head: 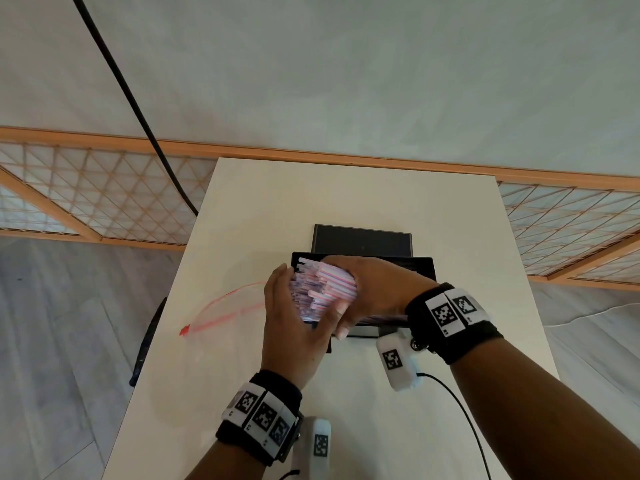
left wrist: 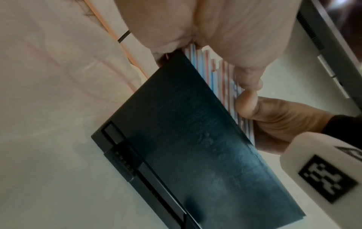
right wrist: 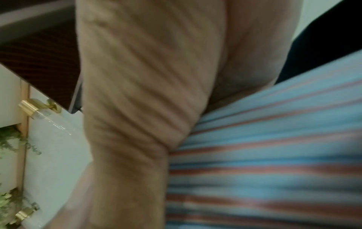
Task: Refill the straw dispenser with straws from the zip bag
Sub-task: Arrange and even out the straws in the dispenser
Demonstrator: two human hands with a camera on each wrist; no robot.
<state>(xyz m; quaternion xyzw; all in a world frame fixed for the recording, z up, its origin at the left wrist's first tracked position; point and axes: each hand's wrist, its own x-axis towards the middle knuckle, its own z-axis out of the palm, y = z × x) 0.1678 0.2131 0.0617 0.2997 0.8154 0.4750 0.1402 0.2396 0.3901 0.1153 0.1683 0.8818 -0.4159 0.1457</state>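
- Straws (head: 323, 289): one thick bundle, red, white and blue striped, too many to count. It is held over the open top of the dispenser (head: 424, 268), long axis running left to right along the box's length. Its left ends are ragged, some sticking out past others.
- Zip bag (head: 225, 310): one, clear with a red zip, lying flat on the table (head: 346, 195) to the left of the hands. It looks empty or nearly so, though I cannot tell for sure.
- Left hand (head: 291, 327): one, at the bundle's left end, fingers fairly straight, palm set against the straw tips as a stop. It grasps nothing; it only braces. The left wrist view shows its thumb (left wrist: 248, 77) against the straw ends.
- Dispenser: one black box in mid-table, its lid (head: 362, 239) standing open behind. The bundle lies directly above the opening and parallel to it, so the coming move should be a straight lowering, with no turn needed.
- Right hand (head: 374, 292): one, the nearer hand to the load. It clasps the bundle from above, fingers curled round the far side and thumb on the near side. In the right wrist view the straws (right wrist: 264, 155) lie right under the palm.
- Judgement: the uneven left ends may catch on the box's end wall unless the left palm squares them.
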